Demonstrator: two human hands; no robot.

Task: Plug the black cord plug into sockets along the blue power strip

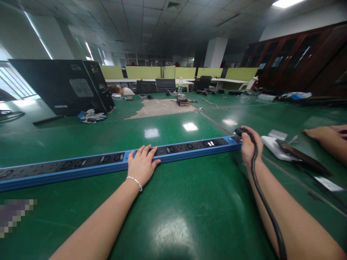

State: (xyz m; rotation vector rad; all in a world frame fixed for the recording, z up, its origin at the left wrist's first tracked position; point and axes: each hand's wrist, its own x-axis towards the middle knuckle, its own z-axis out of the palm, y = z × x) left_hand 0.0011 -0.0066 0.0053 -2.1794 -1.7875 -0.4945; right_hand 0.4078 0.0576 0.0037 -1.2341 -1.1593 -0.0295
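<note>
A long blue power strip (179,156) with black sockets lies across the green table, running from the left edge to my right hand. My left hand (142,164) rests on its middle, fingers spread over the sockets; a bracelet circles the wrist. At the strip's right end my right hand (251,146) is closed around the black cable (256,173) near where it meets the strip. From there the cable runs down over my right forearm. My right fingers partly hide the joint between cable and strip.
Behind the strip stand a black computer case (62,86) and gloves (91,116). A water bottle (180,85) and a small device (182,100) are farther back. At right, another person's hand (325,135) is near a white object (278,148) and a dark flat piece (303,157).
</note>
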